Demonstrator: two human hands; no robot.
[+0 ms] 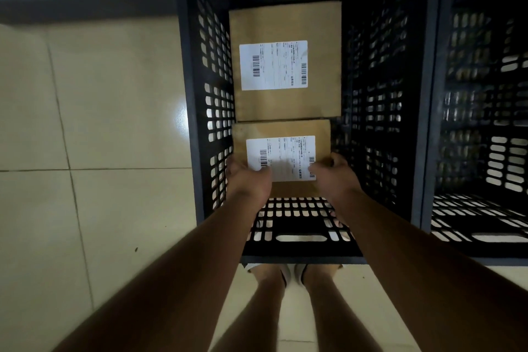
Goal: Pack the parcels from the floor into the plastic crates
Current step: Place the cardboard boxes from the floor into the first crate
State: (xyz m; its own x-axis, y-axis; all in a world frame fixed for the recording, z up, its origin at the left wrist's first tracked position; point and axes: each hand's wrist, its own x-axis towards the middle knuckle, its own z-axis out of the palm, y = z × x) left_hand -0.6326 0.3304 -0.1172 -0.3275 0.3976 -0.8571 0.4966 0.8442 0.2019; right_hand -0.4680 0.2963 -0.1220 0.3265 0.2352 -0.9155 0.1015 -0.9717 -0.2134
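A black perforated plastic crate [192, 88] stands on the floor in front of me. Inside it, at the far end, lies a brown cardboard parcel [288, 23] with a white shipping label. A second brown parcel [281, 130] with a white label sits just nearer to me, its far edge against the first. My left hand [247, 178] grips its near left corner and my right hand [333, 176] grips its near right corner. Both arms reach down into the crate.
A second black perforated crate [483, 128] stands right beside the first on the right. Beige tiled floor [100, 123] lies to the left, with a dark wall base at the top. My feet [291, 277] stand just behind the crate's near wall.
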